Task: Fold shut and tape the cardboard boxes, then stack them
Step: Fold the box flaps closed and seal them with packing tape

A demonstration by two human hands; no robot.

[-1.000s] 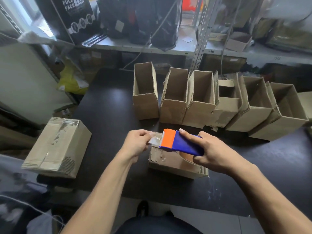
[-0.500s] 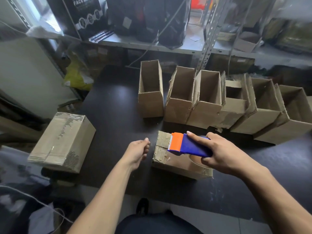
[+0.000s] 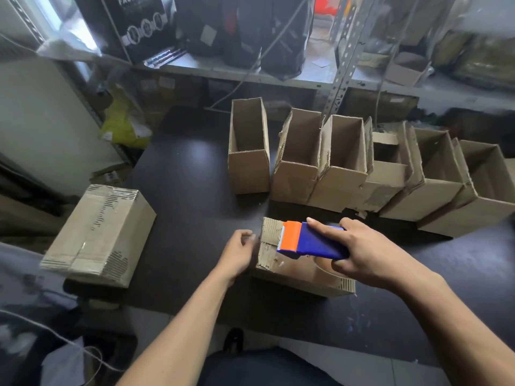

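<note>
My right hand (image 3: 365, 254) grips the tape dispenser (image 3: 312, 240), fingers curled over its blue body and thumb underneath, the orange toothed end pointing left. The dispenser sits over the top of the closed box (image 3: 281, 263) lying flat on the black table (image 3: 189, 190) directly in front of me. Its orange end is at the box's left portion; whether the blade touches the cardboard I cannot tell.

My left hand (image 3: 237, 252) is at the box's left end, fingers loosely curled with the tips against or just beside the cardboard edge. It holds nothing that I can see.

A finished taped box (image 3: 97, 235) lies to the left, at the table's near left corner, well apart from the one in front of me.

Behind, a row of open boxes (image 3: 348, 162) stands upright across the table, packed side by side and touching, except the leftmost, which stands slightly apart. Metal shelving (image 3: 342, 68) runs behind the table.
</note>
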